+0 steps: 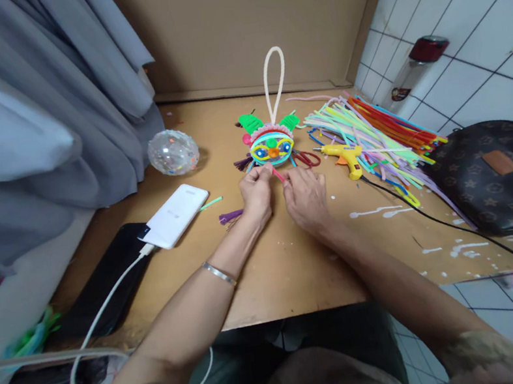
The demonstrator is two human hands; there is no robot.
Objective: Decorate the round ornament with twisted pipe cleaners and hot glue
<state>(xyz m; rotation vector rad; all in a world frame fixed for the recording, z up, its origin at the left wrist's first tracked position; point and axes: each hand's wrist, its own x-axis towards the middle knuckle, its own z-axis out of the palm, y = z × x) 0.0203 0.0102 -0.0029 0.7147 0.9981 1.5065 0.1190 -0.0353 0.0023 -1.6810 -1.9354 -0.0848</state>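
Note:
My left hand point(257, 190) pinches one end of a short pink pipe cleaner point(278, 175), which looks bent or coiled at its tip. The other end runs into the closed fingers of my right hand point(306, 196). Just beyond both hands sits a colourful animal-head ornament point(273, 149) with green ears, blue eyes, an orange nose and a tall white hanging loop point(268, 94). Red-handled scissors point(306, 158) lie at its right side, their blades mostly hidden. Purple tassels point(232, 216) rest left of my left wrist.
To the right are a yellow hot glue gun point(350, 159) with a black cord, a pile of pipe cleaners point(364, 126) and a brown bag point(504, 188). On the left lie a clear ball point(173, 151), a white power bank point(176, 215) with a cable, and a black flat object point(108, 284).

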